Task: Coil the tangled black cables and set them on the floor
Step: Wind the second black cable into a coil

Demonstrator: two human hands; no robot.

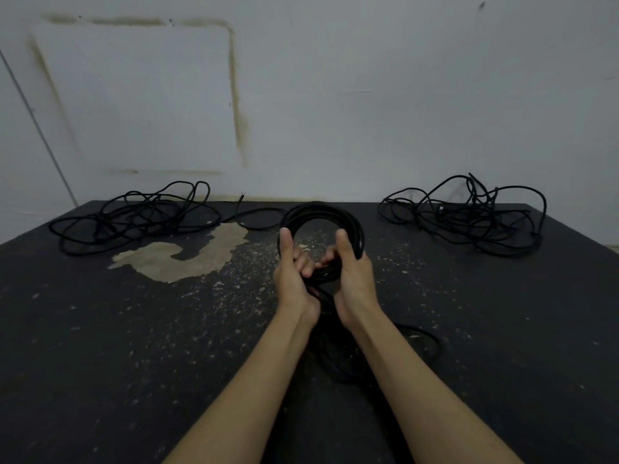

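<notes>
A round coil of black cable (321, 214) is held upright in the middle of the view. My left hand (292, 272) grips its lower left side and my right hand (351, 272) grips its lower right side, thumbs up along the loops. A loose tail of the same cable (425, 339) trails down between my forearms and curves to the right on the dark floor (100, 346). A tangled black cable (134, 217) lies at the back left. Another tangled black cable (469, 216) lies at the back right.
A pale grey wall (335, 112) with brownish stains rises right behind the cables. The dark floor has a bare tan patch (187, 256) and pale speckles near its middle. A thin grey line (37, 128) runs down the wall at left.
</notes>
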